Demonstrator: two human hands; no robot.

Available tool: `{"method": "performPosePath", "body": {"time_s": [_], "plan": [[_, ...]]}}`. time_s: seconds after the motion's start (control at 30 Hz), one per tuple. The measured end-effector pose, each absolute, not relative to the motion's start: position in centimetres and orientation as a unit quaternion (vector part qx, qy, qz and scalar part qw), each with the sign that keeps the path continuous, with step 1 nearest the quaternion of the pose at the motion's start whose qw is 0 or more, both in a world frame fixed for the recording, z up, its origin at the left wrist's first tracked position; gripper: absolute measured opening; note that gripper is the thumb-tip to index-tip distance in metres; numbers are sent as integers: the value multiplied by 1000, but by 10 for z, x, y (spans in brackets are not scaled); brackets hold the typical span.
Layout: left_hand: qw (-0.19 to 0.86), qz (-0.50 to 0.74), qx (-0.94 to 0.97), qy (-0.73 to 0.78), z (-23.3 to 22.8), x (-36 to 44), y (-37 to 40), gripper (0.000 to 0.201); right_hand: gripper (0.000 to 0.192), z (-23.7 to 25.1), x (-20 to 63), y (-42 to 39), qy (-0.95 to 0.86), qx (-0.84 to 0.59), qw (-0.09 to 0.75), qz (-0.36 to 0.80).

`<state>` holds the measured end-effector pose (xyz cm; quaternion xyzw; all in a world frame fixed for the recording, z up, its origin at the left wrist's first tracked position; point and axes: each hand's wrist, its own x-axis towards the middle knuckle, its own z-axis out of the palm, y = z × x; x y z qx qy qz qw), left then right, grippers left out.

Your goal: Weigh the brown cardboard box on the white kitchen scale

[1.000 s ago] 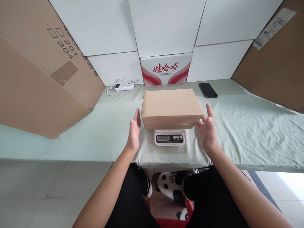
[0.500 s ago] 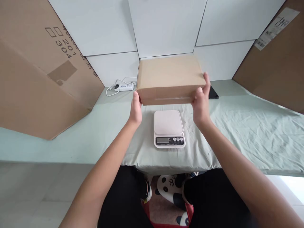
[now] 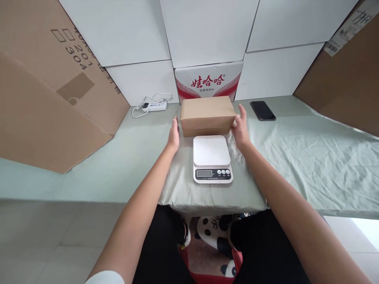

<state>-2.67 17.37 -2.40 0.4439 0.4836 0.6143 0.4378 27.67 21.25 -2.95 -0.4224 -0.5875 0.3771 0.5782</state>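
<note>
A closed brown cardboard box rests on the cloth-covered table, just behind a white kitchen scale. My left hand is beside the box's left end, fingers stretched out and a narrow gap between them and the cardboard. At the right end, my right hand has its thumb and fingers spread, close against the front corner and seemingly touching it. The scale's platform bears nothing, and its display looks blank.
Behind the box stands a white and red printed carton against white panels. A black phone lies to the right, a white power strip with a cable to the left. Large cardboard sheets flank the table.
The box has come down and away from me, from above the table onto it behind the scale. My hands have loosened from its ends. The printed carton and whole phone now show.
</note>
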Motion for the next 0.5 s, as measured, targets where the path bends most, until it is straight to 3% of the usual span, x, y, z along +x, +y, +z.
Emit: {"method": "performPosePath", "body": {"time_s": [0.1,0.23,0.5], "plan": [[414,639,393,515,-5,-58,161,77,110,-26,307,222,-496,-461,615,404],[419,638,381,522,3,-75,148,85,111,-34,328,221,-501,-479,585,420],[487,572,428,502,-12,-26,160,81,107,-42,271,202,-538,-429,549,475]]}}
